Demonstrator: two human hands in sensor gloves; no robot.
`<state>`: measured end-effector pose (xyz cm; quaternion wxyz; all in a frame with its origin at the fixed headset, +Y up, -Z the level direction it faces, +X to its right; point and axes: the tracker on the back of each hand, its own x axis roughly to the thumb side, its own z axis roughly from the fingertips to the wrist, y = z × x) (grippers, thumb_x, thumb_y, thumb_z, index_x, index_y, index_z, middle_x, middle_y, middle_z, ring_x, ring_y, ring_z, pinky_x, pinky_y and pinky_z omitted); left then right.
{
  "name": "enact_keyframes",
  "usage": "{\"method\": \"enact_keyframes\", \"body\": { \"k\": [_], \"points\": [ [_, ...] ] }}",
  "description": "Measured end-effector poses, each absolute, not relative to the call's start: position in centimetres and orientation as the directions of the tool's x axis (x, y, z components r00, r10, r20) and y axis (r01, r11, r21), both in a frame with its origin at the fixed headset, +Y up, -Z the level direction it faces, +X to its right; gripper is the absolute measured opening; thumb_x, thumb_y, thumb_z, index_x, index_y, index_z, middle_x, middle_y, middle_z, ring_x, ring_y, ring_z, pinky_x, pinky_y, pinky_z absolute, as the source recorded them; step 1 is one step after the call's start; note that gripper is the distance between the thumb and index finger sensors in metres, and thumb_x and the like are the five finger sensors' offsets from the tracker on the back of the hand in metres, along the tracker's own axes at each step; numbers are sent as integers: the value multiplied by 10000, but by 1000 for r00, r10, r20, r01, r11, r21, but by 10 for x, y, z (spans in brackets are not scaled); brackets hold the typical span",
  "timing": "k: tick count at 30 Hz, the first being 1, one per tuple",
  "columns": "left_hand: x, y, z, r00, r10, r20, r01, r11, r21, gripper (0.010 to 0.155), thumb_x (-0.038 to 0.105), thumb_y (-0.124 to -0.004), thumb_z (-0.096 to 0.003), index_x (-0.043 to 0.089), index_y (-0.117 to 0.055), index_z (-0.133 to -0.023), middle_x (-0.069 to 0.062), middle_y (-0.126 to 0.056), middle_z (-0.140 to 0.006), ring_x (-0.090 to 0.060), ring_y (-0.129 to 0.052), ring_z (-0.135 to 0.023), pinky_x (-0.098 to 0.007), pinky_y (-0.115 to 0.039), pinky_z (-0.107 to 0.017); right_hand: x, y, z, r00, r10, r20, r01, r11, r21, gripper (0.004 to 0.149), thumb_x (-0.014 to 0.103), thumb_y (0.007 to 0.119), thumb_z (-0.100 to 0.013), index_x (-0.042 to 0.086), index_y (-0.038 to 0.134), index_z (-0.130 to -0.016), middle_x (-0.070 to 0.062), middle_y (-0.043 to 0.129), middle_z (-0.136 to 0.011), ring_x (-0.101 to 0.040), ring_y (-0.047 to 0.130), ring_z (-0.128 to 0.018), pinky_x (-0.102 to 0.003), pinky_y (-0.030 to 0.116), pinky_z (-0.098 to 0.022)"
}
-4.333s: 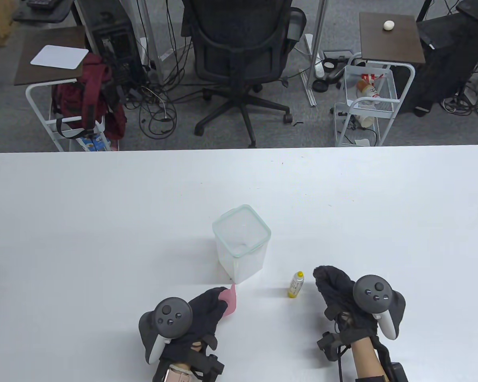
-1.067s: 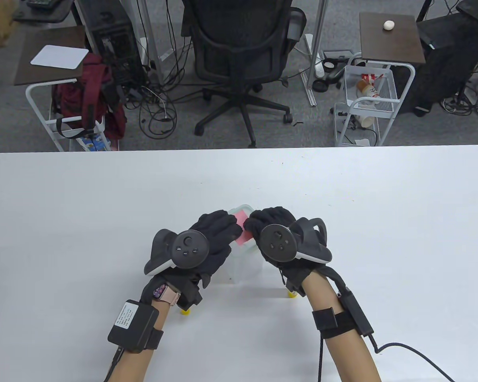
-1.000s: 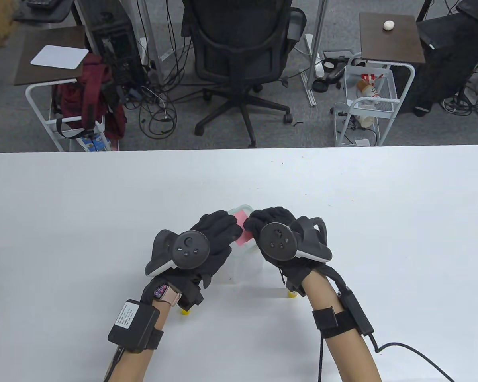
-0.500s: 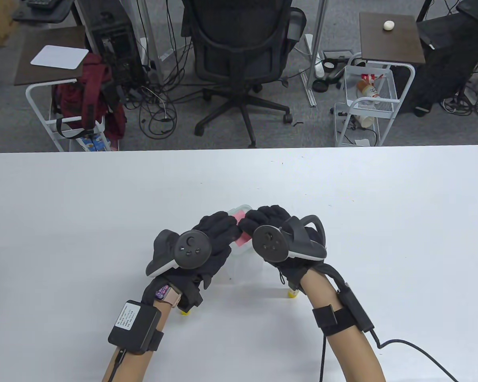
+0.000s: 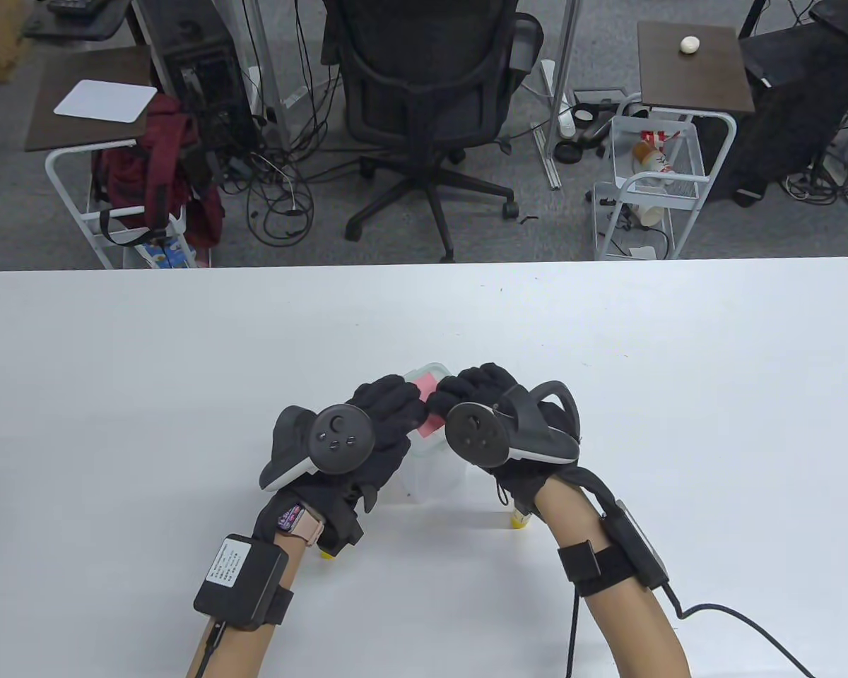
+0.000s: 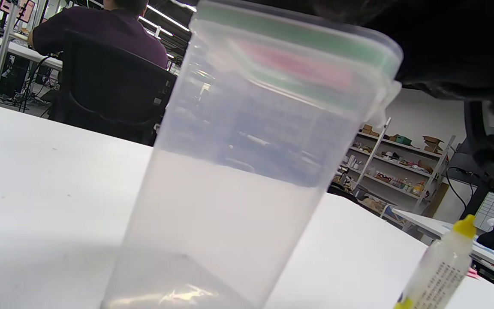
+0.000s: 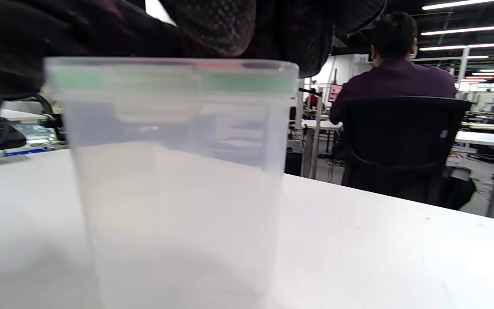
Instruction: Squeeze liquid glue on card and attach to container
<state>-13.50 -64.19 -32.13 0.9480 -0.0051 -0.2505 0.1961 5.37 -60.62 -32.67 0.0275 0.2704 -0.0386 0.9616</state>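
A clear plastic container [image 5: 434,472] with a green-rimmed lid stands on the white table [image 5: 113,388]. A pink card [image 5: 430,405] lies on the lid. My left hand [image 5: 396,406] and right hand [image 5: 470,387] both press their fingertips on the card from either side. In the left wrist view the card [image 6: 298,64] shows pink through the lid of the container [image 6: 230,180]. In the right wrist view my fingers [image 7: 230,25] rest on top of the container [image 7: 178,171]. The glue bottle [image 5: 520,520] lies mostly hidden under my right wrist; it also shows in the left wrist view [image 6: 440,266].
A small yellow cap [image 5: 327,554] lies on the table under my left wrist. An office chair [image 5: 424,92] and side carts [image 5: 650,183] stand beyond the far edge. A cable [image 5: 735,621] trails from my right forearm.
Since 4.3 s ago both hands moved from the front edge onto the container lid, carrying the card there. In the last second the right hand rolled slightly left; the left hand stayed put.
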Motion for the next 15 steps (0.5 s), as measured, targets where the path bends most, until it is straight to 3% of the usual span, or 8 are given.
{"method": "enact_keyframes", "body": {
  "k": [5,15],
  "points": [
    [-134,-640,-322,807,358,470,-350,931,-107,533,454,-646,-430,409,-681,-960,187,-632,-1137,-77,-552,-1166,-300,-468,-892,48,-612,-333,-857,32,514,-89,-992,-87,427,197,664,-595,191,675,-1022,-52,655,-1111,-345,669,-997,-524,476,-831],
    [-134,-641,-321,814,365,452,-360,928,-100,485,451,-645,-431,425,-702,-912,205,-639,-1131,-65,-561,-1162,-297,-477,-889,54,-607,-305,-803,-90,589,-9,-987,-163,420,209,675,-575,170,712,-992,-58,732,-1054,-333,749,-948,-517,563,-797]
  ]
}}
